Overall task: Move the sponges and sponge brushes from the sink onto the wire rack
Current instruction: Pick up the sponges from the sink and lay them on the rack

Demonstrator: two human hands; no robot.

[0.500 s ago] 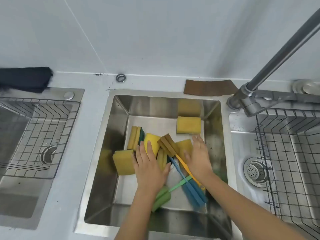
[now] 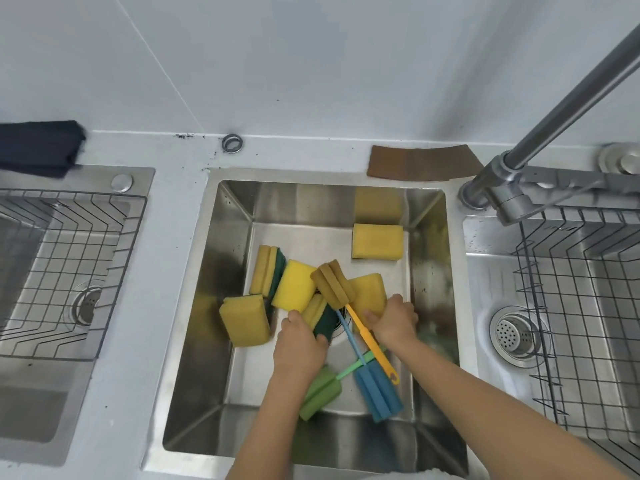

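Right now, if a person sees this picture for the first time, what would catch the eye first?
Probably the yellow sponges heaped in the middle of the steel sink, with three sponge brushes crossing over them. Next, the two bare hands: the left hand closed on a yellow-green sponge, the right hand on another beside the orange brush handle.

Steel sink (image 2: pixel 221 271) with yellow sponges (image 2: pixel 377 241) and sponge brushes (image 2: pixel 379 393)

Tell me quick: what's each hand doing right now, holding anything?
Left hand: closed on the yellow-and-green sponge.
Right hand: fingers curled on a yellow sponge; a firm grip cannot be told.
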